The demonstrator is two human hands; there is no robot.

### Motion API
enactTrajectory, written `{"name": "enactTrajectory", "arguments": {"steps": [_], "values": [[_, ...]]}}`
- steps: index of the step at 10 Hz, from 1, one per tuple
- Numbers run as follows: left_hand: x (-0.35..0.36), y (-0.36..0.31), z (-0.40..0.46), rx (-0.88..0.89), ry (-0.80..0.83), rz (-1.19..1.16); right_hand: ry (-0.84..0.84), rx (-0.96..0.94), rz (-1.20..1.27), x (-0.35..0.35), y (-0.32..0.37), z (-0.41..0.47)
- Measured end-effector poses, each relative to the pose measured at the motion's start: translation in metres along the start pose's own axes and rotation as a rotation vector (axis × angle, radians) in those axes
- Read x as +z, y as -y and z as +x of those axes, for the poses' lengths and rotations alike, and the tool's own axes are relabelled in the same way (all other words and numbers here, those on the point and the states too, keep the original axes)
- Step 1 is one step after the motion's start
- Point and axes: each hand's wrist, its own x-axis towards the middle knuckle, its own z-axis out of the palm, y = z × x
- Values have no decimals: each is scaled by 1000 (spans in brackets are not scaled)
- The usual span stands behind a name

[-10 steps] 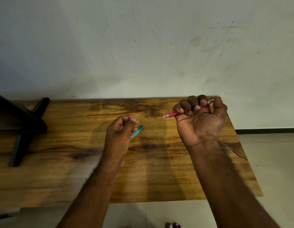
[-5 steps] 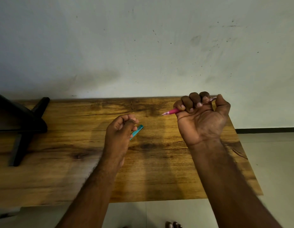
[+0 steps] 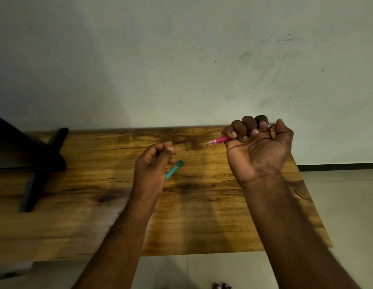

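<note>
Head view: right hand (image 3: 258,151) is fisted around a pink pen (image 3: 220,139) above the table's (image 3: 202,215) far right corner, tip pointing left. Left hand (image 3: 153,170) pinches a teal cap (image 3: 174,169) over the table's middle.

The right hand (image 3: 258,151) is raised palm-up over the far right corner of the wooden table (image 3: 202,215), fingers curled round a pink pen (image 3: 221,140) — its tip points left. The left hand (image 3: 152,170) hovers mid-table, fingers curled, holding a teal pen cap (image 3: 174,170) that sticks out to the right. A black stand (image 3: 35,163) sits at the table's left end — a marked white wall (image 3: 181,69) rises behind.
</note>
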Motion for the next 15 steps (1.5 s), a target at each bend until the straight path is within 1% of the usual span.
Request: {"name": "enactTrajectory", "arguments": {"steps": [3,15], "values": [[2,-5,-4,-5,8,4,34,7,29,7,6,-2],[1,-4,-5,-16,13,15,12,27,31,2,6,-1]]}}
